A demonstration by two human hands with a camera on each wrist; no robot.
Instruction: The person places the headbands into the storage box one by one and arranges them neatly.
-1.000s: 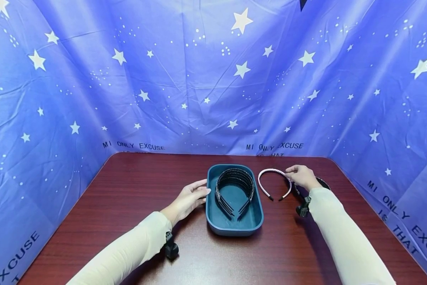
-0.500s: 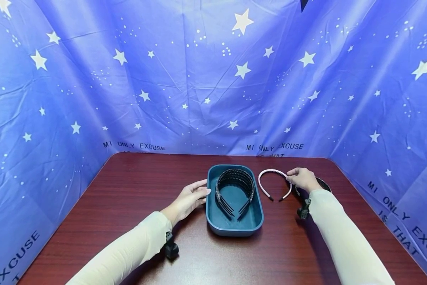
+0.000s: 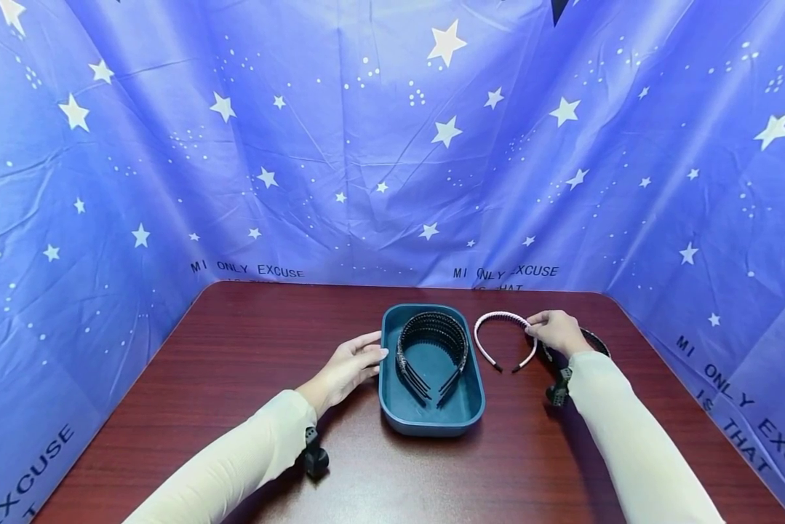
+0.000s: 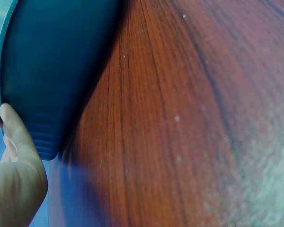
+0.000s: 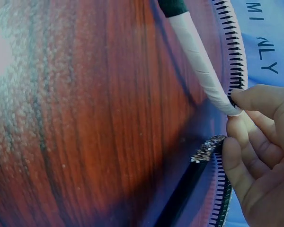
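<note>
In the head view my left hand holds the left rim of a teal plastic tray, its thumb near the top edge. Several black headbands lie nested inside the tray. To the right, a pale pink headband has its dark-tipped ends facing me. The thumb and finger of my right hand pinch its right side, as the right wrist view confirms. A dark headband with a glittery band lies right below those fingers, partly hidden by the hand.
The dark red wooden table reaches back to a blue star-printed curtain, which hangs on three sides. Each wrist wears a small black camera, such as the left one.
My right hand has shifted very slightly on the pale pink headband, which stays nearly in place. The left hand and tray look unmoved; the view itself drifts a little.
</note>
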